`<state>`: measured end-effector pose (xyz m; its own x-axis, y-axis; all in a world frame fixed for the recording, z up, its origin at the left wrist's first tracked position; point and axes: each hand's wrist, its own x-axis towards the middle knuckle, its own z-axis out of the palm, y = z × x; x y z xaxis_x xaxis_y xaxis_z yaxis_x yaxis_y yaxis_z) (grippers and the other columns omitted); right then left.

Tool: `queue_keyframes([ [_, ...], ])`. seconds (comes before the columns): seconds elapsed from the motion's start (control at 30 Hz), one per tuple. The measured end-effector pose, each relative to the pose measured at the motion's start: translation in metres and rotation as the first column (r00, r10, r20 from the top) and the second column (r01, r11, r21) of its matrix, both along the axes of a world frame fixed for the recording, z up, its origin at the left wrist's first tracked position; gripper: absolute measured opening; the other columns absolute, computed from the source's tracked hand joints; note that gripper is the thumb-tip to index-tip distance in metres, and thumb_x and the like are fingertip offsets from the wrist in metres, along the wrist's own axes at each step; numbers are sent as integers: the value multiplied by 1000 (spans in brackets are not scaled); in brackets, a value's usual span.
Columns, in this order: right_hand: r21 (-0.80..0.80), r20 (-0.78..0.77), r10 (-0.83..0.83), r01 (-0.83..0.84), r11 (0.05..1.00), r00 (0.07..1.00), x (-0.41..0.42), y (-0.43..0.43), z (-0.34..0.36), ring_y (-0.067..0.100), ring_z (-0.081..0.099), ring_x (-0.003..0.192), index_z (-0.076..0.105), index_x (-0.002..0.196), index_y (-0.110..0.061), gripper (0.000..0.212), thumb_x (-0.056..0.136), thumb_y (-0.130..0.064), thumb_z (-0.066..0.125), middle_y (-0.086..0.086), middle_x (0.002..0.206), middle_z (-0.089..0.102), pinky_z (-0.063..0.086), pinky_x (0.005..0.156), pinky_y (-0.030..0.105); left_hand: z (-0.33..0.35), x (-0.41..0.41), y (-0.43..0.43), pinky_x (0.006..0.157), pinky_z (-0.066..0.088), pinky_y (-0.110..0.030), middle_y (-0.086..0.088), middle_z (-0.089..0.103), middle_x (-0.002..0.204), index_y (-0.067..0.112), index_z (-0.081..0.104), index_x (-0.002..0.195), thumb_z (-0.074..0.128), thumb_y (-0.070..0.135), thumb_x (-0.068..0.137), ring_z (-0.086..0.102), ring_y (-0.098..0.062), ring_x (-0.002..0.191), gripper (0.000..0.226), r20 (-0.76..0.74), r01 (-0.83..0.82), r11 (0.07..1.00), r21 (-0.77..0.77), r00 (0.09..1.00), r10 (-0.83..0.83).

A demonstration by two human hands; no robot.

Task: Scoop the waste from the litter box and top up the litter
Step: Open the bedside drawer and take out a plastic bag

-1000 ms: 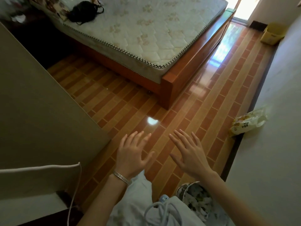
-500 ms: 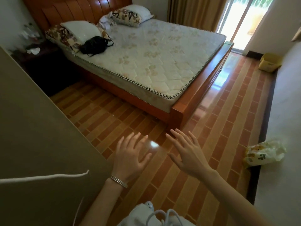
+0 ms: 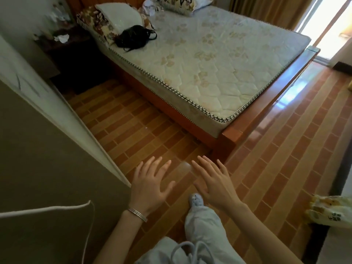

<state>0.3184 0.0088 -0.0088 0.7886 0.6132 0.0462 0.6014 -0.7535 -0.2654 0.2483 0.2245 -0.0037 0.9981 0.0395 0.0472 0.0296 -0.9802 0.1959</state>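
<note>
Now the left grip (image 3: 150,185) is wide, with its fingers spread out and nothing in it. The right grip (image 3: 215,185) is just beside it, wide too and holding nothing. The two are near each other but do not touch. Both are held out, backs up, over the brown brick-pattern floor (image 3: 133,130). A thin silver bracelet (image 3: 137,214) sits on the left wrist. Under the right grip, a foot in a pale blue shoe (image 3: 196,201) is on the floor, with a light grey trouser leg (image 3: 203,225) behind it. A yellow and white bag (image 3: 331,212) lies on the floor far to the right, by the wall. I cannot tell what is in it. A white cord (image 3: 47,209) hangs at the left. Farther off is a big bed (image 3: 209,63) with a bare mattress. A black handbag (image 3: 135,38) lies on it, next to a pillow (image 3: 118,18).
</note>
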Motion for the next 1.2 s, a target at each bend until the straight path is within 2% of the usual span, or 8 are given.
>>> queue_keyframes([
  [0.1,-19,5,48,-48,999,999,51,5,1,18,30,137,28,142,-29,58,92,-57,21,-1,147,37,27,109,53,-1,43,2,102,35,-48,-4,54,133,29,46,134,35,61,86,47,-24,126,59,-8,-44,999,10,999,45],
  [0.27,-68,35,145,-142,987,989,156,17,13,18,32,136,31,141,-28,59,88,-54,35,-1,145,39,32,106,54,4,133,10,101,34,-48,-4,56,132,28,48,133,35,61,85,50,-24,124,60,22,-109,994,8,994,109],
  [0.37,-54,52,207,-204,977,977,213,29,29,18,27,139,31,142,-27,58,90,-54,30,-1,148,35,24,111,52,13,181,15,102,33,-48,-5,54,133,28,48,134,36,59,85,48,-24,125,59,83,-187,982,-30,978,189],
  [0.5,-51,69,277,-274,960,958,275,50,38,16,18,141,27,144,-28,58,91,-51,33,-2,151,29,17,114,50,21,227,24,104,33,-48,-5,51,136,26,46,135,36,58,86,43,-24,129,58,125,-302,950,-85,942,311],
  [0.7,-51,49,354,-352,935,934,328,99,28,16,21,140,25,144,-29,58,92,-52,32,-2,150,30,14,114,47,12,266,55,103,34,-48,-5,53,134,28,46,135,34,59,86,46,-24,127,59,66,-361,931,-53,929,364],
  [0.87,-80,29,413,-410,909,910,377,158,12,14,17,141,23,145,-30,59,92,-52,35,-4,152,26,5,114,43,-3,301,104,103,37,-48,-4,53,135,29,44,135,33,60,86,46,-24,126,60,28,-400,915,-53,915,402],
  [1.07,-50,38,436,-434,899,899,444,248,23,13,21,140,27,142,-31,55,92,-53,31,-6,149,33,12,115,45,8,359,195,104,32,-45,-3,53,135,29,46,135,34,61,86,46,-22,126,59,59,-453,890,-47,889,455],
  [1.2,-35,62,455,-454,890,888,488,309,28,10,17,140,25,143,-32,56,92,-56,27,-8,150,30,8,116,42,19,405,254,103,33,-45,-3,54,134,29,48,133,34,61,86,48,-23,126,59,100,-490,869,-67,863,494],
])
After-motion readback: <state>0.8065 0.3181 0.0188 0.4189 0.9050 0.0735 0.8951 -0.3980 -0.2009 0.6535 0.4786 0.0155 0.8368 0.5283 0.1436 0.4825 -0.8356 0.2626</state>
